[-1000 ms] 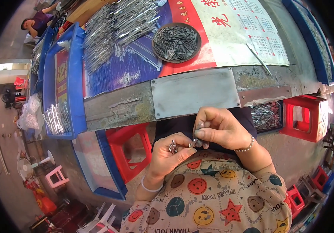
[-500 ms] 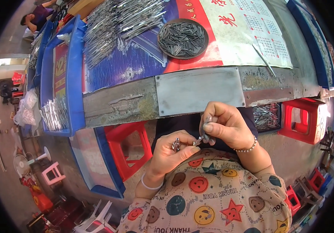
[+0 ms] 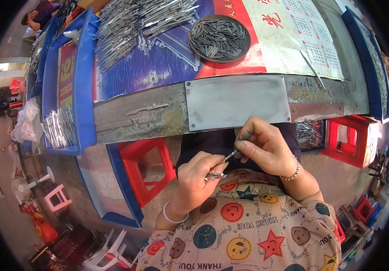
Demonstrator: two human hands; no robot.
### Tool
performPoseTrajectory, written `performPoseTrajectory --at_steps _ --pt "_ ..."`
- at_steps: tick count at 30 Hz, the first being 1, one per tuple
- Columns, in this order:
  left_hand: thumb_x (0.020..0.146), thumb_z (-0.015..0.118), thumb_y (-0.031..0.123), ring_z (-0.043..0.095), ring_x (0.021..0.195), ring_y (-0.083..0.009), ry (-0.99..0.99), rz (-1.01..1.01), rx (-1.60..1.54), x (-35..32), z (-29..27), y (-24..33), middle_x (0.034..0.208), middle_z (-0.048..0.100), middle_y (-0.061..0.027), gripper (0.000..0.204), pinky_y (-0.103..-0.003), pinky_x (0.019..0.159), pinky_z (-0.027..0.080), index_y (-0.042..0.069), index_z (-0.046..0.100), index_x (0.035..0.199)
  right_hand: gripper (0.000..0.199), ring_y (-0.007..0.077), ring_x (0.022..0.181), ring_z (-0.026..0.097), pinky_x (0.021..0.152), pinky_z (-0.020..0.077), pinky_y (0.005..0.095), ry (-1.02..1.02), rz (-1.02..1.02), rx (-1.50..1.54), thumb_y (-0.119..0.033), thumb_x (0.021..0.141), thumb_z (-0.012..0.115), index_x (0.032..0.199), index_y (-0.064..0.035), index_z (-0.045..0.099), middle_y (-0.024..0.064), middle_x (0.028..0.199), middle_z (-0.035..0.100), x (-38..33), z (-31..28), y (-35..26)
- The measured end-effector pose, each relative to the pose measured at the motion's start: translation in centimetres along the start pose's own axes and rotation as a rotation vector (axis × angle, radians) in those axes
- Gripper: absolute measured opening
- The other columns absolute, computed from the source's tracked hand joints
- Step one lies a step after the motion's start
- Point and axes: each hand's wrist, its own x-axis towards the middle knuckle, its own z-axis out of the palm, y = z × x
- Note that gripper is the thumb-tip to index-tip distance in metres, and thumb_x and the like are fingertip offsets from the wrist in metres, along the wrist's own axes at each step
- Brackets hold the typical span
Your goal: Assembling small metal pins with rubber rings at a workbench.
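Observation:
Just in front of my body, my left hand [image 3: 198, 177] is closed around small shiny metal pieces [image 3: 216, 175], which stick out below its fingers. A slim metal rod [image 3: 231, 155] spans the gap between its fingertips and those of my right hand [image 3: 266, 147]. Thumb and forefinger of the right hand pinch the rod's far end, and the fingers hide what exactly sits there. Beyond the hands, a grey metal plate [image 3: 237, 103] is screwed to the edge of the workbench [image 3: 113, 118]. A round bowl [image 3: 249, 41] of short dark metal pins stands farther back.
Long shiny metal parts [image 3: 120, 38] lie heaped at the back left. Beside them is a blue tray [image 3: 86, 86] with more parts. A single thin rod [image 3: 312, 68] lies on the right. Red stools [image 3: 147, 174] stand below the bench. Another person [image 3: 43, 13] sits far left.
The left hand has turned, so the metal pieces in it now point toward the right. The rod between the hands shows more clearly. The view has shifted slightly.

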Motion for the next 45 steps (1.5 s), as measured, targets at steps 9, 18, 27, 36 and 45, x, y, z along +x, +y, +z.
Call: performPoseTrajectory --at_steps 9,18,27,36,45 --pt "0.076 0.07 -0.005 0.055 0.057 -0.0114 -0.082 -0.153 -0.184 -0.6 -0.4 -0.5 0.074 0.06 -0.0078 0.016 -0.024 0.051 0.043 -0.001 0.062 0.09 0.013 0.0046 0.063 0.056 0.054 0.0463 0.0199 0.039 -0.045 -0.123 -0.005 0.09 0.06 0.086 -0.0007 0.048 0.0012 0.074 0.058 -0.8 1.0 0.5" --pt "0.085 0.068 0.011 0.049 0.055 -0.0056 -0.266 -0.723 -1.059 -1.0 -0.6 -1.4 0.07 0.059 -0.0041 0.016 -0.019 0.046 0.033 -0.002 0.063 0.091 0.014 0.0057 0.064 0.056 0.058 0.0465 0.0199 -0.007 0.024 0.211 -0.012 0.093 0.058 0.091 0.0005 0.052 0.0019 0.076 0.059 -1.1 0.9 0.2" --pt "0.088 0.065 0.015 0.033 0.043 -0.0011 -0.468 -0.946 -1.857 -2.0 0.8 -3.0 0.073 0.058 -0.0052 0.019 -0.016 0.042 0.032 -0.002 0.06 0.097 0.015 0.005 0.065 0.053 0.058 0.0454 0.0202 -0.024 -0.013 0.116 -0.011 0.095 0.055 0.091 0.0012 0.049 0.0012 0.074 0.056 -0.9 1.4 0.2" --pt "0.09 0.062 0.015 0.033 0.042 0.0001 -0.443 -0.937 -1.912 -2.8 1.2 -3.0 0.077 0.058 -0.0051 0.021 -0.016 0.043 0.036 -0.003 0.057 0.101 0.016 0.0047 0.065 0.052 0.058 0.0447 0.0207 -0.034 0.008 0.113 -0.011 0.095 0.055 0.088 0.0002 0.047 0.001 0.073 0.055 -1.1 1.7 0.7" --pt "0.092 0.06 0.014 0.034 0.042 0.0009 -0.44 -0.949 -1.946 -2.7 1.5 -3.0 0.078 0.057 -0.0041 0.021 -0.015 0.041 0.034 -0.003 0.056 0.103 0.015 0.0057 0.063 0.053 0.058 0.0452 0.0215 -0.024 0.014 0.21 -0.011 0.095 0.055 0.087 -0.0005 0.047 0.0026 0.073 0.058 -0.9 1.6 1.1"
